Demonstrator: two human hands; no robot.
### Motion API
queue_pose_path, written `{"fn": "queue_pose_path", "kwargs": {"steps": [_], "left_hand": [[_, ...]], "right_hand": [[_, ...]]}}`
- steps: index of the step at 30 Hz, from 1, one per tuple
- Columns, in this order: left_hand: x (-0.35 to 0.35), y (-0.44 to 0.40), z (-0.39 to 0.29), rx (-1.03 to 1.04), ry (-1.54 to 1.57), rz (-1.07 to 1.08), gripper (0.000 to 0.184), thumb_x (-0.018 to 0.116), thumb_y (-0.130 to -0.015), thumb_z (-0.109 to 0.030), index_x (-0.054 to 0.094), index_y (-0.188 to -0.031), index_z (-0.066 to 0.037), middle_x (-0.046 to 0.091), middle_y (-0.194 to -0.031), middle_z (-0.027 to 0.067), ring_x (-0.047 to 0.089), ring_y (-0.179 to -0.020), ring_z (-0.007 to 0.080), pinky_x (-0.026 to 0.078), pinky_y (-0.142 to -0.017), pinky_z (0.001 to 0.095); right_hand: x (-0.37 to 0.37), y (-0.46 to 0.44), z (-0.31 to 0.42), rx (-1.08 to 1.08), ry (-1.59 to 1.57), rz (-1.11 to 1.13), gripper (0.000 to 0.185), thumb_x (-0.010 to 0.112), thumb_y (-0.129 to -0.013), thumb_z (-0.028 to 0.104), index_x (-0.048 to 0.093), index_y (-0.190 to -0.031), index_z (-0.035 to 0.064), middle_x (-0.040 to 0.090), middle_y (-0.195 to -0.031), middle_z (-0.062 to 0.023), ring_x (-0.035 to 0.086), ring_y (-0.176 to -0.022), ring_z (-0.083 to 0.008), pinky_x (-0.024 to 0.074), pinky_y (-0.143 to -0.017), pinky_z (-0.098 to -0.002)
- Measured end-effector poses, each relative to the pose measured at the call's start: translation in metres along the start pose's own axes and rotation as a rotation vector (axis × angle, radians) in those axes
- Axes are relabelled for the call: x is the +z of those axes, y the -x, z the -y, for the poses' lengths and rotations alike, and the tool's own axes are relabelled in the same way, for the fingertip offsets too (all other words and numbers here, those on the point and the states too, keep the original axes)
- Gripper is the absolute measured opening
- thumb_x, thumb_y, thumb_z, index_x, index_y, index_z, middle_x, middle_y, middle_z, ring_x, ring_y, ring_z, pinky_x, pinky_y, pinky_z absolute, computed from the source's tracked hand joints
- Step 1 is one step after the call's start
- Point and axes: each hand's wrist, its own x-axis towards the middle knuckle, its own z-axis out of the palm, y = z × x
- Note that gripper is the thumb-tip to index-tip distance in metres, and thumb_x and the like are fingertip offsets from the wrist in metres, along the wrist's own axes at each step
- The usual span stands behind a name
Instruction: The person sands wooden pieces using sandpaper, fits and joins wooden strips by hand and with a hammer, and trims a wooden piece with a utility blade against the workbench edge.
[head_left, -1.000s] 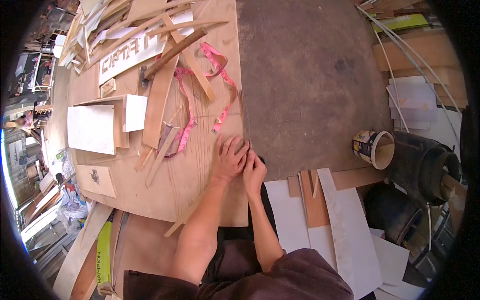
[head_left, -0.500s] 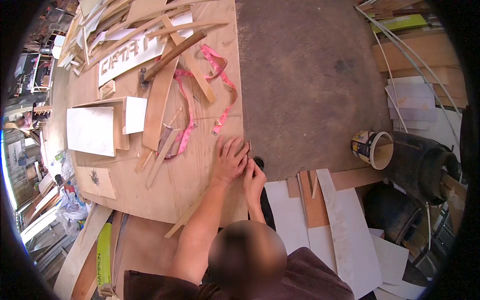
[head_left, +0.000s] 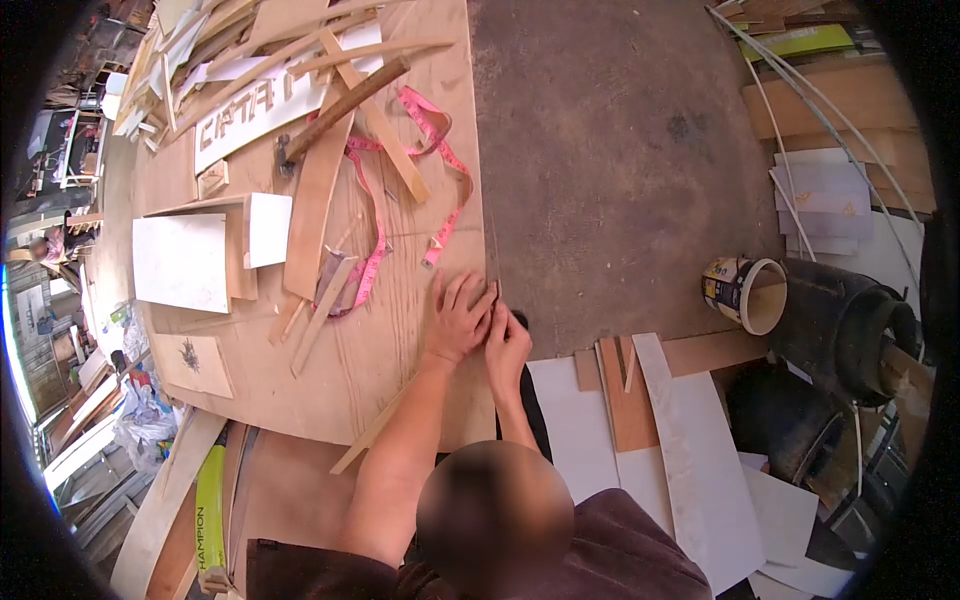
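My left hand point(head_left: 460, 325) rests palm down on the plywood tabletop point(head_left: 400, 350), close to its right edge, fingers stretched out and slightly apart. Right beside it, my right hand point(head_left: 508, 347) is closed in a pinch at that edge. Whatever sits between its fingertips is too small to make out. Beyond the hands, a pink measuring tape point(head_left: 380, 240) lies in loose loops. A hammer point(head_left: 345, 112) with a wooden handle rests on boards farther up. Thin wooden strips point(head_left: 322, 318) lie left of the tape.
Offcuts point(head_left: 230, 45) are heaped at the tabletop's far left, near a white box-like piece point(head_left: 180, 262). On the floor to the right stand a bucket point(head_left: 762, 297) and dark drums point(head_left: 840, 315). White panels point(head_left: 570, 410) and planks lie at lower right.
Both hands stay at the table edge. My right hand has shifted slightly upward and straightened a little beside my left; the view has moved very slightly.
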Motion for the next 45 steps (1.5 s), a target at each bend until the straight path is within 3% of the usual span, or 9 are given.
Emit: {"fn": "queue_pose_path", "kwargs": {"steps": [2,6,12,24,27,37,40,42,45], "left_hand": [[0.0,0.0,-0.001,-0.009,0.013,0.008,0.037,0.066,-0.085,-0.023,0.067,-0.122,-0.016,0.055,-0.131,0.0081,0.046,-0.13,0.0261,0.022,-0.119,0.0589],[0.001,0.002,-0.001,-0.016,-0.029,0.024,0.038,0.065,-0.085,-0.023,0.066,-0.123,-0.017,0.054,-0.131,0.0075,0.045,-0.13,0.0249,0.022,-0.119,0.0587],[0.0,0.001,-0.002,-0.032,0.009,0.027,0.039,0.066,-0.086,-0.024,0.065,-0.124,-0.016,0.054,-0.13,0.007,0.045,-0.13,0.0253,0.022,-0.119,0.0586],[0.002,0.003,0.0,0.019,-0.037,0.006,0.04,0.066,-0.085,-0.023,0.065,-0.124,-0.015,0.054,-0.13,0.0092,0.043,-0.131,0.0283,0.022,-0.118,0.0582],[0.0,0.001,0.0,-0.004,-0.002,0.022,0.041,0.066,-0.085,-0.022,0.065,-0.125,-0.015,0.054,-0.131,0.0068,0.045,-0.131,0.0256,0.02,-0.12,0.0583],[0.0,0.0,-0.001,0.023,-0.015,0.019,0.038,0.066,-0.086,-0.022,0.065,-0.123,-0.014,0.054,-0.131,0.0084,0.044,-0.131,0.0266,0.022,-0.119,0.0591],[0.002,0.002,-0.001,-0.014,0.024,0.009,0.038,0.066,-0.085,-0.022,0.065,-0.123,-0.014,0.054,-0.13,0.0083,0.044,-0.131,0.0267,0.022,-0.119,0.0591],[0.003,0.002,0.0,0.006,-0.03,0.016,0.041,0.066,-0.085,-0.023,0.064,-0.124,-0.013,0.052,-0.132,0.0099,0.044,-0.131,0.0276,0.022,-0.119,0.0592],[0.0,-0.001,0.0,0.04,-0.051,0.0,0.04,0.065,-0.085,-0.024,0.064,-0.124,-0.013,0.053,-0.131,0.0106,0.044,-0.131,0.0281,0.022,-0.119,0.0593]], "right_hand": [[0.004,0.008,-0.026,-0.126,-0.01,-0.113,0.039,0.05,-0.104,0.029,0.067,-0.109,-0.0057,0.07,-0.088,-0.0246,0.064,-0.077,-0.0186,0.0512,-0.075,-0.0364],[-0.003,-0.005,0.004,0.026,0.062,0.016,0.041,0.051,-0.105,0.031,0.066,-0.116,-0.006,0.074,-0.097,-0.0159,0.062,-0.09,-0.0124,0.0504,-0.083,-0.0328],[0.001,0.009,-0.021,-0.103,-0.009,-0.079,0.038,0.051,-0.104,0.029,0.066,-0.109,-0.0053,0.069,-0.086,-0.024,0.062,-0.076,-0.0144,0.0509,-0.073,-0.0352],[-0.001,-0.003,-0.009,-0.015,0.076,-0.013,0.04,0.05,-0.104,0.03,0.067,-0.111,-0.0062,0.071,-0.092,-0.0241,0.063,-0.081,-0.015,0.0514,-0.078,-0.0333],[0.0,0.0,-0.006,-0.054,-0.046,-0.049,0.041,0.051,-0.105,0.029,0.065,-0.107,-0.0097,0.068,-0.08,-0.0121,0.053,-0.079,-0.0103,0.0485,-0.074,-0.032],[-0.005,0.002,-0.016,-0.03,-0.049,-0.013,0.041,0.05,-0.105,0.029,0.066,-0.104,-0.0092,0.07,-0.084,-0.0094,0.052,-0.08,-0.0102,0.0481,-0.075,-0.0321],[-0.004,0.006,-0.013,-0.075,-0.049,-0.04,0.042,0.049,-0.105,0.03,0.065,-0.102,-0.0097,0.068,-0.08,-0.0124,0.051,-0.076,-0.0115,0.0479,-0.073,-0.0328],[0.002,-0.009,-0.005,-0.112,0.066,-0.058,0.04,0.05,-0.104,0.03,0.067,-0.105,-0.0066,0.068,-0.086,-0.0268,0.066,-0.074,-0.026,0.0508,-0.074,-0.0374],[0.001,-0.006,-0.005,-0.055,0.048,-0.056,0.039,0.05,-0.104,0.029,0.067,-0.106,-0.0062,0.067,-0.089,-0.0284,0.07,-0.079,-0.0329,0.0511,-0.074,-0.0391]]}}
